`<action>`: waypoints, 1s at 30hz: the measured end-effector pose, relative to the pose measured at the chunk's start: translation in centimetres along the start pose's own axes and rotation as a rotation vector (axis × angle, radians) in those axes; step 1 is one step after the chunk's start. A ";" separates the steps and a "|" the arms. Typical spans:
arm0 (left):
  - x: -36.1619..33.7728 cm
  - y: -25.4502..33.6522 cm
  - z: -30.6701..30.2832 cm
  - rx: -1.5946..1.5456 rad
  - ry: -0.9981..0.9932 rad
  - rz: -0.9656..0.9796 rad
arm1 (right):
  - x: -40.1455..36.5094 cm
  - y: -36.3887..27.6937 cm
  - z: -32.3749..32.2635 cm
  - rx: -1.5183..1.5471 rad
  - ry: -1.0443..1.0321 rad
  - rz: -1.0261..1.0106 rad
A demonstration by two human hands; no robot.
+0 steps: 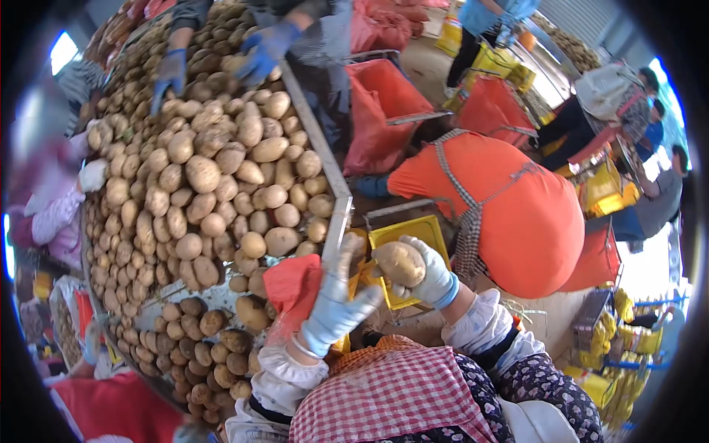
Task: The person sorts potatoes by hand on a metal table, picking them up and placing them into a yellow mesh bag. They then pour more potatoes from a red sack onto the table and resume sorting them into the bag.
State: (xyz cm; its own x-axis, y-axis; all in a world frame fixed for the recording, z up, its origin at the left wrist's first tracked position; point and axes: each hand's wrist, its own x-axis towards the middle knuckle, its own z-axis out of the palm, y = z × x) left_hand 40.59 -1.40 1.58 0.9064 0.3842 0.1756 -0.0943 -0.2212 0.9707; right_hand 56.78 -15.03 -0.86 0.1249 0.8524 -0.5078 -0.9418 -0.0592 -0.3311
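My right hand, in a pale blue and white glove, is closed around a large potato above a yellow crate. To its left, my left hand, in a similar glove, has its fingers stretched upward and the thumb apart, near the metal corner of the sorting table. A brownish shape just behind its fingertips is partly hidden, and I cannot make out what it is. A big heap of potatoes covers the table, and a red cloth or bag lies by my left wrist.
Across the heap, a co-worker's blue-gloved hands reach over the potatoes. A person in an orange top bends close on my right. Red sacks on frames stand beyond. More people and yellow bags are at the far right.
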 end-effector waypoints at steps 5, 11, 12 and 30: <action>-1.8 -0.2 -0.5 -0.114 0.243 -0.032 | 2.2 2.2 5.9 -0.260 0.039 0.025; -3.7 0.7 -2.5 -0.373 0.658 -0.143 | 3.4 5.0 8.7 -0.685 -0.297 -0.158; -4.1 1.0 -2.8 -0.389 0.733 -0.160 | 3.4 5.8 9.7 -0.744 -0.266 -0.263; -10.1 -1.2 -12.6 0.928 0.153 -0.906 | 7.4 8.3 11.4 -0.006 -0.340 0.356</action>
State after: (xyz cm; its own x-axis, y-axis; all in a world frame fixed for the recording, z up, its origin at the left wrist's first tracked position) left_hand 26.32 6.28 0.69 0.4356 0.8061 -0.4005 0.8949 -0.3400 0.2890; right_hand 46.31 -3.29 1.76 -0.3144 0.9000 -0.3020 -0.9055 -0.3798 -0.1893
